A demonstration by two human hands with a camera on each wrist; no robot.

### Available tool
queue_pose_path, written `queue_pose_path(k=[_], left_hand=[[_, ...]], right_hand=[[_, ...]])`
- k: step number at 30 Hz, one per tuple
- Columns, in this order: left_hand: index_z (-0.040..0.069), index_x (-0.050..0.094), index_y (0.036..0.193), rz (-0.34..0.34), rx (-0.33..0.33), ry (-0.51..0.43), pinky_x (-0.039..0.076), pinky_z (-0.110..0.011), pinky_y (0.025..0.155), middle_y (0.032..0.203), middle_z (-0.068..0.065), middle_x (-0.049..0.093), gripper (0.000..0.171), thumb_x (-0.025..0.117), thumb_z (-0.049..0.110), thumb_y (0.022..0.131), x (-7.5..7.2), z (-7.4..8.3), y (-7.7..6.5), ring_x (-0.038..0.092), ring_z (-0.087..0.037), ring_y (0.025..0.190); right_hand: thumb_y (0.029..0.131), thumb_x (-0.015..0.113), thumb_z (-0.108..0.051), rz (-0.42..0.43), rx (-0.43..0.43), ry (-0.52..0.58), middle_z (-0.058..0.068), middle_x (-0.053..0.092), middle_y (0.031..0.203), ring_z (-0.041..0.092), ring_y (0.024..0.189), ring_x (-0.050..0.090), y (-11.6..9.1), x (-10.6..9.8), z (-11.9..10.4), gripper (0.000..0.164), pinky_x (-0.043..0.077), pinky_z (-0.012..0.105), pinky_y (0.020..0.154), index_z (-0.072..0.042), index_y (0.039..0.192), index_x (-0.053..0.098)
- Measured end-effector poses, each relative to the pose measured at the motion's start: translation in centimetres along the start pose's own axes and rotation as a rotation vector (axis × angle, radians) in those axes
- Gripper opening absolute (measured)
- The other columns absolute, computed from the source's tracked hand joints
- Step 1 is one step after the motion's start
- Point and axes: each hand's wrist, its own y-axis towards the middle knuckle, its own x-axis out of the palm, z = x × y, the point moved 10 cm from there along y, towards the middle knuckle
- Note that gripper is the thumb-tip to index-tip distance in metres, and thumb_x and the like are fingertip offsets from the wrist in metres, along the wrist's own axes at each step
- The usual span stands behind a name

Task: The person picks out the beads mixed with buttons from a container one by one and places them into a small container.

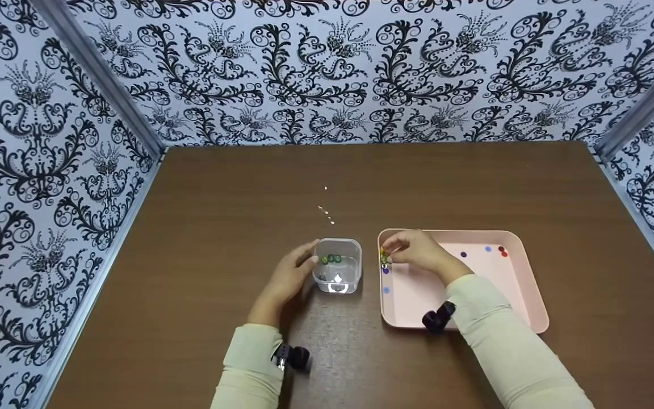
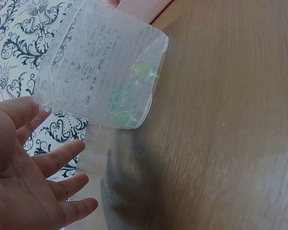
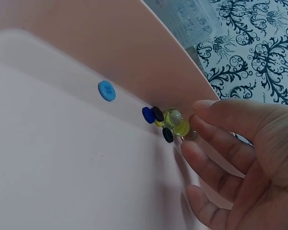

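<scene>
My left hand (image 1: 288, 276) is beside a clear plastic container (image 1: 336, 284); its thumb and forefinger touch the rim's left corner, the other fingers spread loosely. Several green and yellow glass marbles (image 2: 122, 103) lie inside the container. Over the left wall of a pink tray (image 3: 62, 158) is my right hand (image 3: 249, 153), fingers loosely bent. Its fingertips are right at a cluster of yellow-swirled glass marbles (image 3: 174, 118), partly hiding one. Against that cluster lie a dark blue button (image 3: 148, 115) and black buttons (image 3: 168, 134). A light blue button (image 3: 106, 90) lies farther along the wall.
More buttons lie toward the tray's far right: a dark one (image 1: 463, 254), a light blue one (image 1: 487, 249) and red ones (image 1: 504, 254). Small bright specks (image 1: 326, 212) show on the brown table (image 1: 236, 187) behind the container. Patterned walls (image 1: 315, 68) enclose the table.
</scene>
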Motion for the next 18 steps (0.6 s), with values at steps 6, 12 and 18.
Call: queue_pose_path(k=[6, 12, 18], left_hand=[[0.001, 0.052, 0.137, 0.005, 0.003, -0.015, 0.029, -0.05, 0.113, 0.14, -0.023, 0.05, 0.042, 0.053, 0.01, 0.096, 0.04, -0.2, 0.11, 0.042, -0.038, 0.133], [-0.001, 0.052, 0.136, 0.009, 0.027, 0.008, 0.03, -0.051, 0.112, 0.139, -0.023, 0.05, 0.041, 0.054, 0.011, 0.096, -0.04, -0.08, 0.18, 0.042, -0.039, 0.132], [0.0, 0.052, 0.137, 0.005, 0.02, -0.018, 0.03, -0.05, 0.112, 0.139, -0.023, 0.05, 0.042, 0.054, 0.01, 0.096, 0.06, -0.13, 0.13, 0.043, -0.039, 0.132]], right_hand=[[0.077, 0.069, 0.006, -0.026, -0.014, 0.011, 0.023, 0.07, 0.097, 0.03, 0.091, 0.067, 0.16, 0.4, -0.07, 0.026, 0.053, 0.03, 0.081, 0.011, 0.102, 0.067], [0.075, 0.066, 0.008, -0.042, -0.01, 0.0, 0.023, 0.071, 0.097, 0.031, 0.092, 0.067, 0.2, 0.72, -0.13, 0.027, 0.054, 0.033, 0.082, 0.012, 0.102, 0.066], [0.076, 0.066, 0.008, -0.05, -0.015, -0.033, 0.021, 0.071, 0.097, 0.032, 0.093, 0.067, 0.26, 1.02, 0.05, 0.027, 0.054, 0.036, 0.085, 0.011, 0.102, 0.067]])
